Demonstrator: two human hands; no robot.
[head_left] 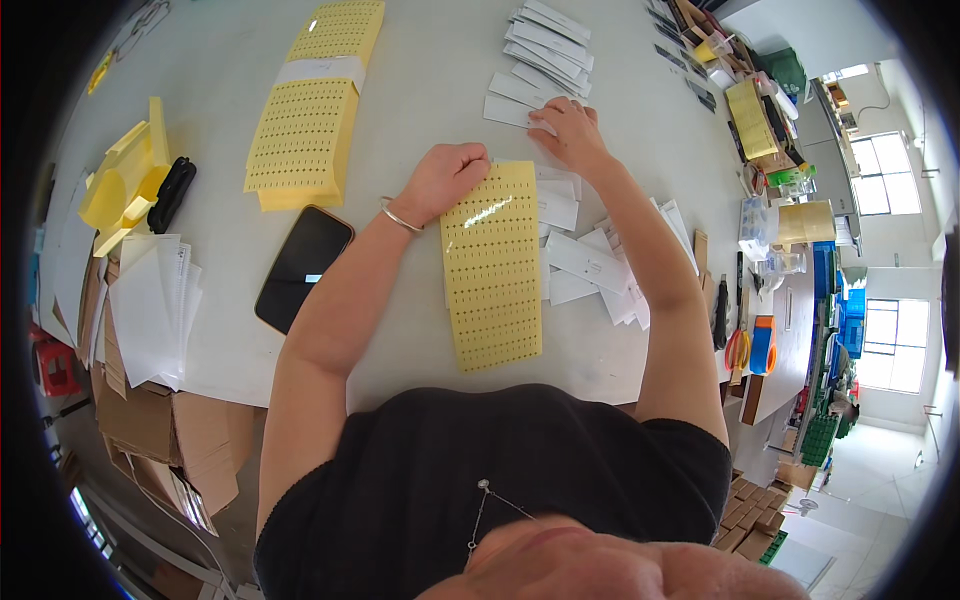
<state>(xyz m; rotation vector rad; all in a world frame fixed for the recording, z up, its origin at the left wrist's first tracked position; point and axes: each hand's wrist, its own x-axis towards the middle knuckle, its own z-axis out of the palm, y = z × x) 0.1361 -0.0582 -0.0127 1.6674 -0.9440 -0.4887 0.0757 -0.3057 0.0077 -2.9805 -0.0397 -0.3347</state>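
My left hand (447,182) is closed, its curled fingers at the top left corner of a yellow perforated sheet (493,270), which lies in front of me. The sheet is narrow, with rows of small dark marks. My right hand (572,136) reaches farther out, fingers spread and bent, the fingertips touching the end of a white card (508,112). That card lies nearest me in a fanned row of white cards (548,45). Loose white slips (588,265) are scattered beneath my right forearm, some partly covered by the yellow sheet.
A thick stack of yellow sheets (300,140) with a white paper band lies left. Nearby are a black phone (305,268), a yellow folded box (128,180), a black stapler-like object (172,195) and white papers (150,305). Scissors (738,350) and orange-blue tape (763,345) sit at right.
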